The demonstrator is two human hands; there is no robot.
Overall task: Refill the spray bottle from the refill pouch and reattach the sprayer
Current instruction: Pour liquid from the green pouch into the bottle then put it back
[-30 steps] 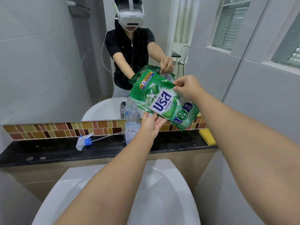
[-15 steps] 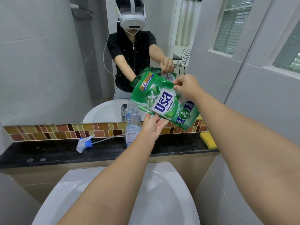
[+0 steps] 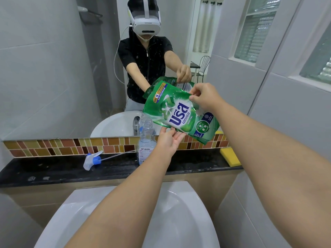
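Observation:
A green refill pouch (image 3: pixel 177 111) hangs tilted in the air above the black ledge, its lower left corner close over the neck of the clear spray bottle (image 3: pixel 146 142). My right hand (image 3: pixel 206 97) pinches the pouch's upper right edge. My left hand (image 3: pixel 169 140) supports the pouch's lower edge from beneath, with its fingers curled up against it. The bottle stands upright on the ledge with no sprayer on it and its neck open. The white sprayer head with a blue collar (image 3: pixel 93 160) lies on its side to the left, its thin dip tube pointing toward the bottle.
A black stone ledge (image 3: pixel 53 169) runs under a mosaic tile strip and a mirror. A yellow sponge (image 3: pixel 230 159) lies at the ledge's right end. A white basin (image 3: pixel 179 221) sits below my arms. Grey tiled walls close in on both sides.
The pouch and both hands have shifted slightly, and the pouch now tilts a little more toward the bottle's neck. The bottle and the sprayer head have not moved.

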